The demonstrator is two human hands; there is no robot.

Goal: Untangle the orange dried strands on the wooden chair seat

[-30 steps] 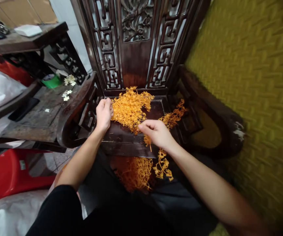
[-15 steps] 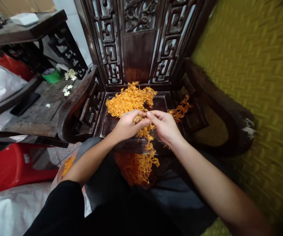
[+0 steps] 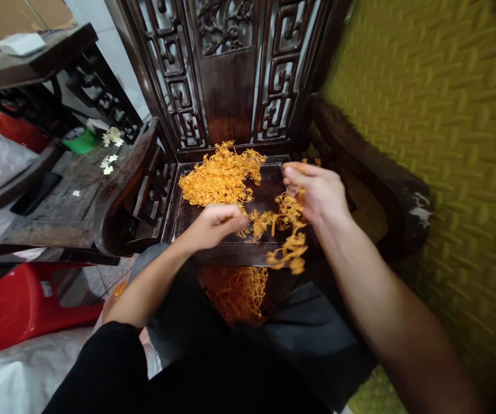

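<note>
Right hand (image 3: 320, 190): its fingers were bent around a dangling bunch of orange strands (image 3: 288, 213); I could not make out the fingertips' exact hold, and the lower end was blurred. Left hand (image 3: 217, 224): just beside that bunch, its fingers were curled with tips hidden from me; whether it grasped a stalk, I could not tell. Heap of orange strands (image 3: 217, 179): lay on the seat of a carved dark-wood armchair (image 3: 230, 86), whose top my view cut off. Lower tangle (image 3: 245, 290): sat between the legs (image 3: 312, 325), partly in shadow. Red plastic stool (image 3: 19, 302): was cut off at left.
</note>
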